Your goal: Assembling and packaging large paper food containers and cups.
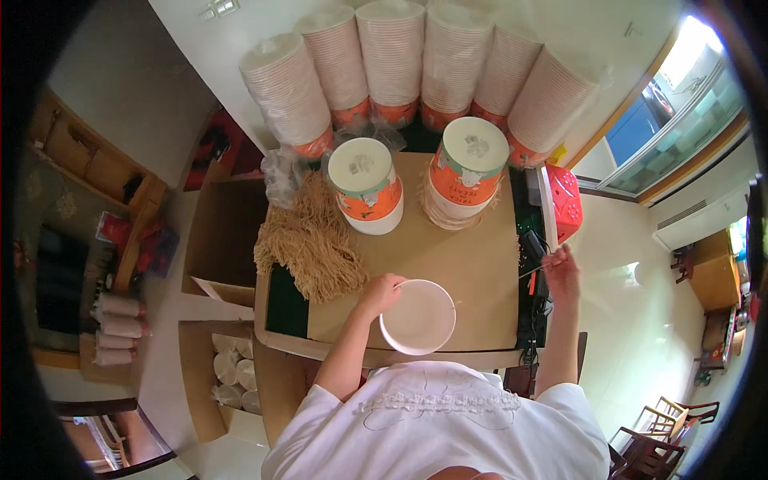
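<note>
My left hand (381,294) is closed on the rim of a white paper bucket (418,318), its open mouth turned up, at the near edge of the table. Away to the right, my right hand (562,272) pinches a thin, stick-like tool (533,272) whose exact kind is too small to tell. A heap of tan cords (312,240) lies on the table's left side. Behind the held bucket stand two upside-down orange and white paper buckets, one on the left (370,192) and one on the right (468,172); tan cords show around the foot of the right one.
Tall plastic-wrapped stacks of paper buckets (392,60) line the table's back edge. Brown cardboard (416,260) covers much of the tabletop. A dark device with cables (534,248) lies at the right edge, near a red stool (566,200). Cardboard boxes (200,384) stand at the left.
</note>
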Demonstrator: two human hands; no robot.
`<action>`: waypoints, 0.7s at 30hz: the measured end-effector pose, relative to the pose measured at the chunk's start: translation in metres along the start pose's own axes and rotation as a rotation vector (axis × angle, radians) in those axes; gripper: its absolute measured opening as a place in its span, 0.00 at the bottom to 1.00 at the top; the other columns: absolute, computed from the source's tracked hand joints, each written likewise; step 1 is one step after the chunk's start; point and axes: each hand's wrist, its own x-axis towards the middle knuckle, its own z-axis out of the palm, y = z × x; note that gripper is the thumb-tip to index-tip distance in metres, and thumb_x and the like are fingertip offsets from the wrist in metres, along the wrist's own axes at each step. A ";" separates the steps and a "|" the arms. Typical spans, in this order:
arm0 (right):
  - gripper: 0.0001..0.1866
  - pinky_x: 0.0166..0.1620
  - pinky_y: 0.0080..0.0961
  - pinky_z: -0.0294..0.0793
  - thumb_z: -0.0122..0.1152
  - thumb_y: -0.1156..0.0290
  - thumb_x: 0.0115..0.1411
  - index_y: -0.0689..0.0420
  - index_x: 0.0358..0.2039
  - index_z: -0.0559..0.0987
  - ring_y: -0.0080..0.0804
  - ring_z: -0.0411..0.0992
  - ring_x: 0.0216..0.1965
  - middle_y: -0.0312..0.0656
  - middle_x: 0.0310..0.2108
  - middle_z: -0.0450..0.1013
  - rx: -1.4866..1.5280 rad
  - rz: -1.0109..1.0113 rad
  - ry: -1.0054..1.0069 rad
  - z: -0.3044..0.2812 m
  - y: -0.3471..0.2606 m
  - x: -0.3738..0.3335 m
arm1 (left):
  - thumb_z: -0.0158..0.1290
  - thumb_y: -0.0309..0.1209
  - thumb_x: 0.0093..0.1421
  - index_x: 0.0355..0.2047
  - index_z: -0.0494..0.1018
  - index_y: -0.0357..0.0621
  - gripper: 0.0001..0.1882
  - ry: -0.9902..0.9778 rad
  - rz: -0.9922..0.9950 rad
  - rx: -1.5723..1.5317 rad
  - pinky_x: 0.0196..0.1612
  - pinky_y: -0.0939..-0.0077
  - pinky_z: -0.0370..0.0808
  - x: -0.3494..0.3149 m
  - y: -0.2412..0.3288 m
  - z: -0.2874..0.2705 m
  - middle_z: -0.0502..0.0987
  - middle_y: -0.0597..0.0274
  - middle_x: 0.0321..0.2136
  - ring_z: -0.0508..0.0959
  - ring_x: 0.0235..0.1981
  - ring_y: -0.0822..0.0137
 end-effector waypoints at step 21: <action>0.08 0.21 0.13 0.62 0.57 0.67 0.54 0.59 0.26 0.74 0.14 0.64 0.21 0.29 0.23 0.69 -1.032 0.235 -0.415 0.062 0.117 -0.063 | 0.50 0.26 0.54 0.36 0.73 0.40 0.09 0.383 0.030 -0.302 0.26 0.82 0.68 0.013 -0.038 0.033 0.73 0.63 0.24 0.70 0.22 0.75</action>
